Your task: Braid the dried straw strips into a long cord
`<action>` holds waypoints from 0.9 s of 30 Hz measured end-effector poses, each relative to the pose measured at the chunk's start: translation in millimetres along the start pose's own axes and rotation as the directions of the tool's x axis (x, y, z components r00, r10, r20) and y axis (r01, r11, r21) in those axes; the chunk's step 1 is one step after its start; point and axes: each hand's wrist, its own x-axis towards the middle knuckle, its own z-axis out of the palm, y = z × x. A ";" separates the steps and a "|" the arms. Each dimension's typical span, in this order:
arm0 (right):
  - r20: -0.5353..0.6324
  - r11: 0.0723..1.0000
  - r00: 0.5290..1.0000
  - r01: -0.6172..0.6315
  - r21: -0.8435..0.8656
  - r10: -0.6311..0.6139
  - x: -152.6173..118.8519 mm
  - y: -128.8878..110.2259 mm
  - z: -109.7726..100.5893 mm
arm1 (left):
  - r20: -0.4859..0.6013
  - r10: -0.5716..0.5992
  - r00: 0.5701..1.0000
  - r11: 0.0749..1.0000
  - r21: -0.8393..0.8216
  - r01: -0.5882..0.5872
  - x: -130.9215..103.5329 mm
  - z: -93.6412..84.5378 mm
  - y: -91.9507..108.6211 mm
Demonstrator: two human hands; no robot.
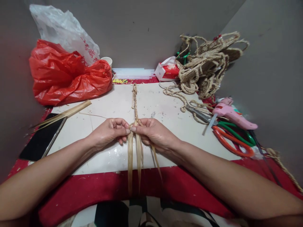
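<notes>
In the head view a thin braided cord [135, 107] of dry plant fibre runs away from me along the white board. Several flat straw strands [139, 154] hang from its near end toward the table's front edge. My left hand [115, 130] pinches the leftmost strand between thumb and fingers. Close against it, my right hand [153, 132] is closed on the other strands at the base of the braid, its thumb tip meeting the left thumb. Parts of the strands are hidden behind the fingers.
At the left lie a red plastic bag [71, 75], loose straw leaves [71, 111] and a phone [42, 138]. Clear glue sticks [133, 73] and a tissue pack [167, 70] sit at the back. Coiled braided rope [208, 63], a pink glue gun [233, 113] and orange-handled scissors [230, 143] occupy the right.
</notes>
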 end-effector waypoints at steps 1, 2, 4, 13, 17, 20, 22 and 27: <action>0.007 1.000 1.000 -0.001 0.008 0.001 0.2 0.2 -0.1 | -0.007 -0.002 1.000 1.000 0.002 0.002 -0.3 0.8 0.7; 0.013 1.000 1.000 -0.002 0.015 0.002 0.5 0.6 -0.3 | -0.011 -0.004 1.000 1.000 0.005 0.004 -0.6 1.3 1.2; 0.022 1.000 1.000 -0.007 0.024 0.007 1.0 1.5 -0.6 | -0.013 0.000 1.000 1.000 0.013 0.000 -0.8 1.6 1.4; 0.020 0.999 1.000 0.014 0.050 -0.015 0.8 1.6 0.1 | -0.031 0.215 0.976 0.962 0.180 -0.206 -3.7 8.5 -4.6; 0.009 0.998 1.000 0.004 0.057 -0.004 1.2 -0.3 0.0 | -0.050 0.329 0.943 0.907 0.295 -0.301 -10.3 12.8 -2.3; -0.002 0.999 1.000 -0.017 0.045 0.017 2.5 0.6 -1.3 | -0.077 0.441 0.894 0.846 0.368 -0.385 -16.7 14.0 7.5; 0.003 0.999 1.000 -0.017 0.036 0.017 3.6 2.4 -2.0 | -0.104 0.487 0.867 0.838 0.336 -0.430 -23.2 13.6 19.3; -0.029 1.000 0.999 0.014 -0.024 -0.015 4.1 5.2 -0.4 | -0.151 0.495 0.856 0.868 0.047 -0.494 -58.2 0.8 68.4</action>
